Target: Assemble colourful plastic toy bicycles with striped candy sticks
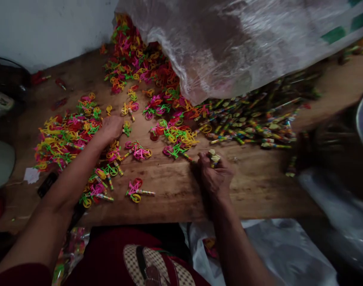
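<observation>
A worker's right hand (217, 174), at four o'clock over a wooden table (175, 202), is clenched around patterned tubes (214, 158); a tube heap (259, 127) lies between two and three. The left hand (112, 128) bends over plastic toy bicycles (65, 137) at nine, its grip impossible to tell. A second bicycle heap (139, 63) borders a plastic sack (229, 47) at eleven.

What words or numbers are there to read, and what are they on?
No text is readable.
White label at far left: too blurred.
Small white paper scrap: no clear writing.
Slim multicoloured printed sticks: too small.
Green marks on cloudy plastic sheet: no readable letters.
</observation>
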Motion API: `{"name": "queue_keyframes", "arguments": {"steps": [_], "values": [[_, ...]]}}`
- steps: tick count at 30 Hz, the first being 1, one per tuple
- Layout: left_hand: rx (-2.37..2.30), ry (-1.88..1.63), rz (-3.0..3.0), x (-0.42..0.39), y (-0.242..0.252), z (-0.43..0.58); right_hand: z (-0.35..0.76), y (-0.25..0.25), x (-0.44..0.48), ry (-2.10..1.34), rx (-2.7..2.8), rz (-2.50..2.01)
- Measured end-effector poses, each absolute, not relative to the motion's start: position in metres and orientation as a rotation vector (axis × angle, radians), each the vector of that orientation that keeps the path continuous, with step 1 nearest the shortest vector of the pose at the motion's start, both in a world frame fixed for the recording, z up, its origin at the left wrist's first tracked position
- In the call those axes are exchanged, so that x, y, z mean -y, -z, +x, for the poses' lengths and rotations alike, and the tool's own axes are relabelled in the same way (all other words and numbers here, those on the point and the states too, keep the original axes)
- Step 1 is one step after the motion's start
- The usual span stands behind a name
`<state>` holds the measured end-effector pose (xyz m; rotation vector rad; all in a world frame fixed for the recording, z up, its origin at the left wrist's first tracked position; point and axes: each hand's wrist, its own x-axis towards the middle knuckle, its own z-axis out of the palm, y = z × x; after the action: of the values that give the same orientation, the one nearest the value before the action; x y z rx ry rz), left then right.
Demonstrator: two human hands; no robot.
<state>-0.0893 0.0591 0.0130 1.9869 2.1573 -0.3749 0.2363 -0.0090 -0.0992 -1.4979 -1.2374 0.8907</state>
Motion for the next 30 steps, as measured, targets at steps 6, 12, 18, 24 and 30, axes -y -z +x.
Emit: {"name": "queue_keyframes", "arguments": {"steps": [6, 12, 18, 24, 30], "values": [[-2.095, -0.113, 2.007, -0.044, -0.030, -0.085, 0.234, 0.088, 0.009, -0.914, 1.225, -1.426], [-1.929, -0.846, 1.666, 0.010, -0.025, -0.057, 0.209, 0.052, 0.030, -1.031, 1.271, -1.316], [-1.745, -0.936, 1.232, 0.056, -0.006, -0.013, 0.187, 0.040, 0.051, -1.268, 1.301, -1.288], [-1.688, -0.820, 1.278, 0.080, 0.015, 0.022, 0.188, 0.044, 0.055, -1.415, 1.133, -1.342], [-1.638, -0.629, 1.631, 0.103, 0.016, 0.039, 0.224, 0.059, 0.080, -1.476, 1.123, -1.544]]}}
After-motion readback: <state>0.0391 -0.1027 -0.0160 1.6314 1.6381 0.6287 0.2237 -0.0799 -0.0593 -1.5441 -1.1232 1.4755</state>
